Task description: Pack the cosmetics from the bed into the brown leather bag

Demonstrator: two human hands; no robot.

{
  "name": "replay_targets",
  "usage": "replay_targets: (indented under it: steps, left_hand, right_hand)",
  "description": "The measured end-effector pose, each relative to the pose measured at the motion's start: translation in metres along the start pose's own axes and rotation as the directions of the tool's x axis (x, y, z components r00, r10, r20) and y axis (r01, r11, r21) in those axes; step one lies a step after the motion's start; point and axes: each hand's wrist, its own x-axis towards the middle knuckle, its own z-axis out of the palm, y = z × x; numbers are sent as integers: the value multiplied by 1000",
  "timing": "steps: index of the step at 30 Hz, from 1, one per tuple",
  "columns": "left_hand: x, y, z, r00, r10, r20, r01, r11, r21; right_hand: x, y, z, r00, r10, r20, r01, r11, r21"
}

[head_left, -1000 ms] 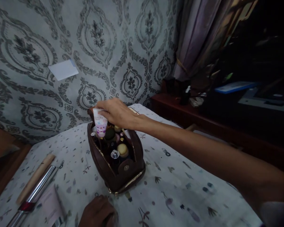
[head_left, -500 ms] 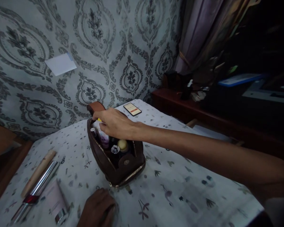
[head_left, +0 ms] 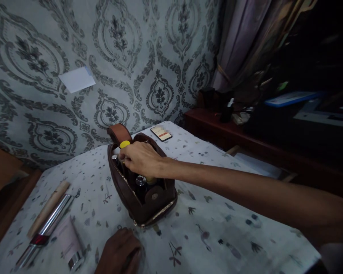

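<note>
My right hand reaches down into an open dark brown toiletry bag, its fingers curled together among the contents. A round yellow cap shows just behind the fingers, but the hand hides what they hold. In the bag I also see a silver-capped bottle and a small silver cap. A tan strap arches over the bag's far end. Below the bag, my left hand rests on the patterned cloth, fingers curled in, with nothing visible in them.
On the left of the cloth lie a beige stick-like item, a silver tube with a red band and a pale pink tube. A phone lies near the wall. A dark red wooden surface holds small items at right.
My right hand has shifted slightly right and lower in the bag. More of the yellow cap shows, and the white-and-purple container is now mostly covered. My left hand stays put.
</note>
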Motion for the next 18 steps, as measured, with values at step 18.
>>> replay_targets:
  steps: [18]
  left_hand:
    - [-5,0,-2,994,-24,109,23,1000,10]
  right_hand:
    - [-3,0,11,993,-66,95,72,996,-56]
